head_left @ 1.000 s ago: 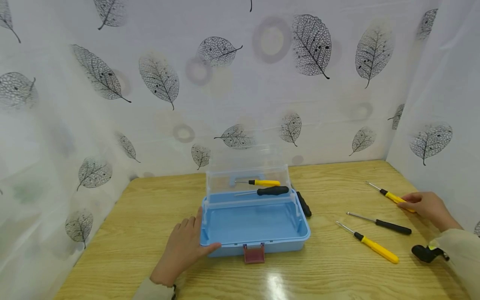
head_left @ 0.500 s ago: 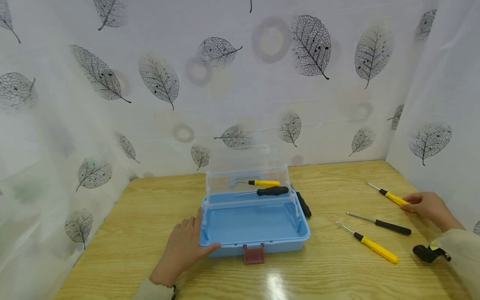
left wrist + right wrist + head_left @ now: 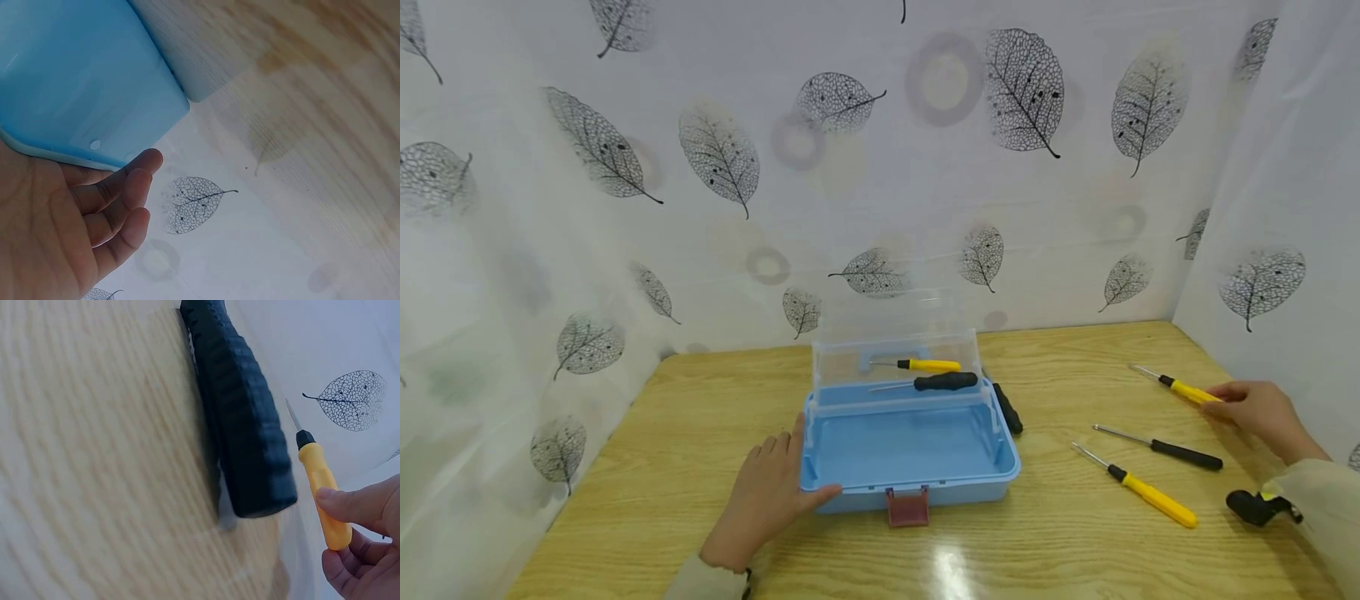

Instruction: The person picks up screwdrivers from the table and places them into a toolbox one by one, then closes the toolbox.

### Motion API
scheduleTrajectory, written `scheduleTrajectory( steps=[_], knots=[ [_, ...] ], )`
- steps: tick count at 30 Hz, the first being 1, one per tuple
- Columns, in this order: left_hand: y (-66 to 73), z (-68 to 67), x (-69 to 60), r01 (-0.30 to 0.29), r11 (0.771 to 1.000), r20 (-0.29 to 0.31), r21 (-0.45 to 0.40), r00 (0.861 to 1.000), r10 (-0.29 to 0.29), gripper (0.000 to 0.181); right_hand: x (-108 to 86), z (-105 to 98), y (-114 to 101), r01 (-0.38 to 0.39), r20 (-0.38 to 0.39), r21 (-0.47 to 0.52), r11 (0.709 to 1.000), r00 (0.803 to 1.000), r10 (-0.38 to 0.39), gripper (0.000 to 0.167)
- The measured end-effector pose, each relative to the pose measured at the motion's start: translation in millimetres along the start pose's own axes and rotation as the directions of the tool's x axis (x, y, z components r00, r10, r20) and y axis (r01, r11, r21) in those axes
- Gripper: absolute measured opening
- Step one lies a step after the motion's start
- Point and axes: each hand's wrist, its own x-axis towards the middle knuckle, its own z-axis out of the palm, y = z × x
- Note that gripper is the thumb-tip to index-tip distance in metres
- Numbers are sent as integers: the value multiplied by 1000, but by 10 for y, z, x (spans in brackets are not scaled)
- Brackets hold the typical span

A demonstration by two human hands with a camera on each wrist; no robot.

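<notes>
At the far right of the head view, my right hand (image 3: 1262, 414) pinches the butt end of a yellow-handled screwdriver (image 3: 1187, 393), its shaft pointing to the back left. In the right wrist view, the thumb lies on the yellow handle (image 3: 317, 465) with the fingers behind it. My left hand (image 3: 763, 492) rests against the left front corner of a light blue toolbox (image 3: 925, 494), thumb along its front and fingers along its left side. In the left wrist view, those fingers (image 3: 119, 206) are loosely bent beside the blue wall (image 3: 94, 81).
The clear lid (image 3: 895, 333) stands raised; a yellow screwdriver (image 3: 932, 366) and a black one (image 3: 947, 382) lie at the box's back. A black handle (image 3: 1007, 408) lies right of it. Another black screwdriver (image 3: 1183, 452) and yellow screwdriver (image 3: 1157, 500) lie nearer my right arm.
My right hand and the yellow screwdriver have shifted very slightly up and to the left, and the handle's end is now more covered. The left hand and the toolbox stay put.
</notes>
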Motion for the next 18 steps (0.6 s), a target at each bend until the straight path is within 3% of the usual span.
scheduleTrajectory(
  steps=[10, 18],
  knots=[
    [-2, 2, -3, 3, 1000, 8, -4, 1000, -3, 113, 10, -42, -161, 47, -63, 0, 999, 997, -47, 49],
    [3, -8, 1, 12, 1000, 18, -11, 1000, -12, 112, 34, -137, -337, 72, -61, -1, 997, 996, -72, 45]
  ],
)
